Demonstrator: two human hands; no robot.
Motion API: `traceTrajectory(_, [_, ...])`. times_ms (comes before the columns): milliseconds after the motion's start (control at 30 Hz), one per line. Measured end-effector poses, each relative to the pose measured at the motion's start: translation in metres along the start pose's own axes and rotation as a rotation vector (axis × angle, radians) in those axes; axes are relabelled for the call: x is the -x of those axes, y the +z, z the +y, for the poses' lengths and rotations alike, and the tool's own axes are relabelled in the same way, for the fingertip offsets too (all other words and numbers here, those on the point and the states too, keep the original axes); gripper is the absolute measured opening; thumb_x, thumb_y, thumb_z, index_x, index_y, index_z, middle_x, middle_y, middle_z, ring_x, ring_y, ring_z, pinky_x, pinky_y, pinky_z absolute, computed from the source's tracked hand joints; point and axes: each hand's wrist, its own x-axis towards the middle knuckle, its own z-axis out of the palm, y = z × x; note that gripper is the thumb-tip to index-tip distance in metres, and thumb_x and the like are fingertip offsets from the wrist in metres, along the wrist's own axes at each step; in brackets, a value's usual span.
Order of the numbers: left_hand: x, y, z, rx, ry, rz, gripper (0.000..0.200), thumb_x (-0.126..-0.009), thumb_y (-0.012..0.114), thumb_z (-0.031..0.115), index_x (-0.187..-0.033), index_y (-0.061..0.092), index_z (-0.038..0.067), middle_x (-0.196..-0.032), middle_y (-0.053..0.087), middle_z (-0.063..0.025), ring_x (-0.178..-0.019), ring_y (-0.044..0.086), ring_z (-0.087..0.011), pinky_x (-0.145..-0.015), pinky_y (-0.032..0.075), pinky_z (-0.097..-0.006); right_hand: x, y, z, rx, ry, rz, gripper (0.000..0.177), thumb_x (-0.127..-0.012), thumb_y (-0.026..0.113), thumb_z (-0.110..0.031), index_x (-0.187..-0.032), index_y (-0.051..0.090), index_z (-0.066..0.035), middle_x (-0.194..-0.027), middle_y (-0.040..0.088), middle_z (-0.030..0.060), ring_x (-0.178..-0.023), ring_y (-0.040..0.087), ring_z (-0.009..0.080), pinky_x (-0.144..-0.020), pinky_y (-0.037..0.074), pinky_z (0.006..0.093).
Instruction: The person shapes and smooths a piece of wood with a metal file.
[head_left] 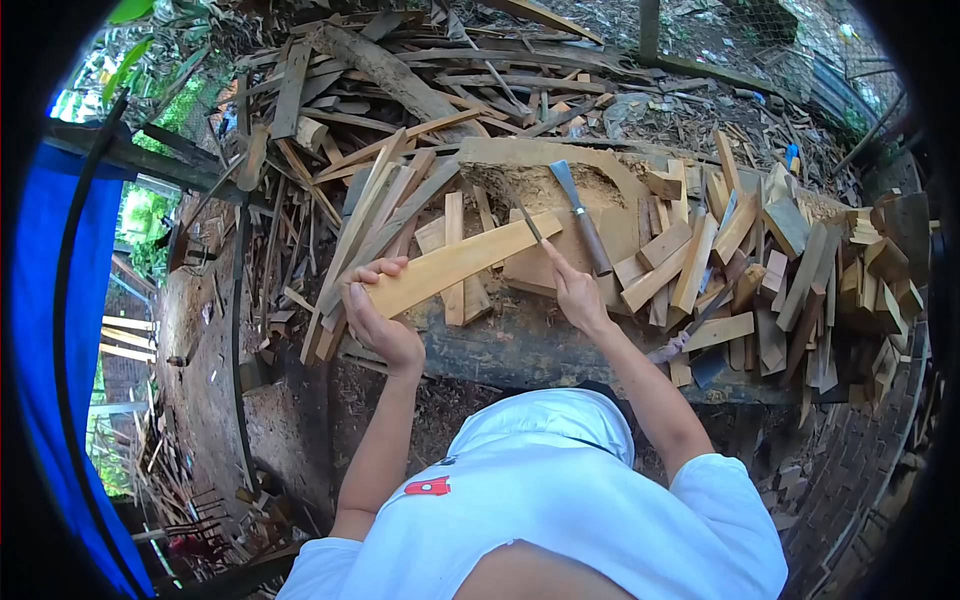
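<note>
Left hand (pixel 378 318) is clamped around the near end of a long pale flat wooden plank (pixel 455 264), thumb on top and fingers curled under. The plank slants up to the right, its far end resting on a big worn wooden chopping block (pixel 540 165). Right hand (pixel 575 290) is pinched closed on a thin dark pointed tool (pixel 528 222), tip at the plank's far end; can't tell if it's a pencil or a blade. A wood-handled chisel with a grey blade (pixel 583 220) lies on the block just beside that hand.

Plank looks light, stiff and dry, likely splintery at the edges. It's easy one-handed, and the end grip with the far end propped seems sound.

A heap of short pale wood offcuts (pixel 760 260) sits to the right, a pile of long dark scrap slats (pixel 400 80) behind, and a blue tarp (pixel 60 300) at far left.
</note>
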Motion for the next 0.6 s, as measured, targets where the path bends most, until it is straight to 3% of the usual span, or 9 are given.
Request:
traceTrajectory(100, [0.001,0.005,0.001,0.0,0.008,-0.023,0.024,-0.102,0.026,0.022,-0.093,0.041,0.006,-0.091,0.057,-0.0154,-0.093,0.059,-0.0277,-0.092,0.045,-0.0412,0.005,-0.019,-0.049,-0.138,-0.024,-0.084,0.05,-0.099,0.043,-0.017,-0.147,0.039,-0.029,-0.08,0.065,0.0279,-0.066,0.066,0.039,-0.066,0.051,0.0501])
traceTrajectory(233, [-0.002,0.01,0.004,-0.004,0.016,-0.038,0.024,-0.102,0.026,0.022,-0.093,0.041,0.006,-0.091,0.056,-0.0155,-0.092,0.059,-0.0279,-0.092,0.046,-0.0419,0.011,0.001,-0.074,-0.193,-0.283,0.006,0.052,-0.097,0.044,-0.016,-0.147,0.039,-0.029,-0.093,0.067,0.0212,-0.078,0.068,0.0377,-0.07,0.053,0.0494])
traceTrajectory(267, [-0.003,0.009,0.004,-0.004,0.023,-0.03,0.024,-0.102,0.026,0.022,-0.093,0.041,0.006,-0.091,0.056,-0.0155,-0.092,0.059,-0.0279,-0.092,0.046,-0.0419,0.008,0.008,-0.061,-0.163,-0.362,0.107,0.053,-0.097,0.044,-0.016,-0.147,0.039,-0.032,-0.091,0.067,0.0241,-0.077,0.068,0.0386,-0.069,0.052,0.0504])
traceTrajectory(333, [-0.003,0.003,0.001,0.005,-0.007,0.016,0.024,-0.102,0.026,0.022,-0.093,0.041,0.006,-0.091,0.056,-0.0157,-0.092,0.059,-0.0277,-0.092,0.046,-0.0419,0.0,0.008,-0.034,-0.259,-0.068,0.019,0.056,-0.095,0.045,-0.014,-0.147,0.038,-0.034,-0.086,0.066,0.0277,-0.075,0.067,0.0416,-0.067,0.051,0.0519])
traceTrajectory(367, [-0.003,0.0,0.001,0.004,0.0,0.02,0.024,-0.102,0.026,0.022,-0.093,0.041,0.006,-0.091,0.056,-0.0157,-0.092,0.059,-0.0277,-0.092,0.046,-0.0419,-0.005,0.009,-0.013,-0.146,-0.044,0.062,0.056,-0.095,0.043,-0.014,-0.147,0.038,-0.034,-0.077,0.065,0.0285,-0.071,0.066,0.0431,-0.067,0.051,0.0532])
traceTrajectory(433, [-0.001,-0.003,-0.001,-0.022,0.018,-0.026,0.023,-0.102,0.026,0.022,-0.093,0.041,0.006,-0.091,0.056,-0.0156,-0.093,0.059,-0.0278,-0.092,0.045,-0.0419,-0.008,0.003,0.002,-0.055,0.025,0.048,0.056,-0.095,0.044,-0.014,-0.147,0.038,-0.034,-0.077,0.065,0.0272,-0.07,0.066,0.0434,-0.067,0.05,0.0539])
traceTrajectory(567, [-0.003,0.009,0.002,-0.006,0.027,-0.042,0.023,-0.102,0.026,0.022,-0.093,0.041,0.006,-0.091,0.056,-0.0154,-0.093,0.059,-0.0278,-0.092,0.045,-0.0417,-0.001,-0.001,-0.036,-0.144,0.01,0.014,0.055,-0.095,0.044,-0.015,-0.147,0.037,-0.034,-0.074,0.064,0.026,-0.068,0.064,0.0448,-0.066,0.049,0.0548])
traceTrajectory(600, [-0.005,0.011,0.005,-0.004,0.008,-0.052,0.022,-0.102,0.027,0.023,-0.093,0.04,0.007,-0.09,0.056,-0.0141,-0.094,0.058,-0.0273,-0.094,0.044,-0.0419,0.001,0.005,-0.046,-0.18,-0.086,0.055,0.055,-0.095,0.044,-0.015,-0.147,0.038,-0.033,-0.075,0.064,0.0265,-0.07,0.064,0.045,-0.067,0.049,0.0548])
